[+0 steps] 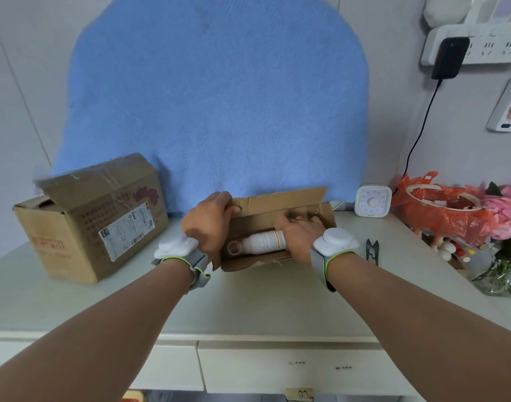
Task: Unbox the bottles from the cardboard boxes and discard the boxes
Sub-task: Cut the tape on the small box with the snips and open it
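Right, on my feed the left hand [208, 219] grips the small box [280, 198] at its far left corner. Its fingers [219, 198] curl over the rim and the thumb is tucked inside the wall. The box sits open on the table [248, 303], with its back flap standing up.

The bottle [263, 242] lies on its side inside, white with an orange-edged label. Its cap end points toward the left wrist, just below the left fingers. The right hand [300, 230] reaches into the box and lies over the bottle's other end. Those fingers [286, 220] are blurred above it, so I cannot tell whether they have closed round it.

Well left of the left hand stands a bigger box [89, 221], its flaps loose. Just right of the right wrist lie black snips [372, 250].
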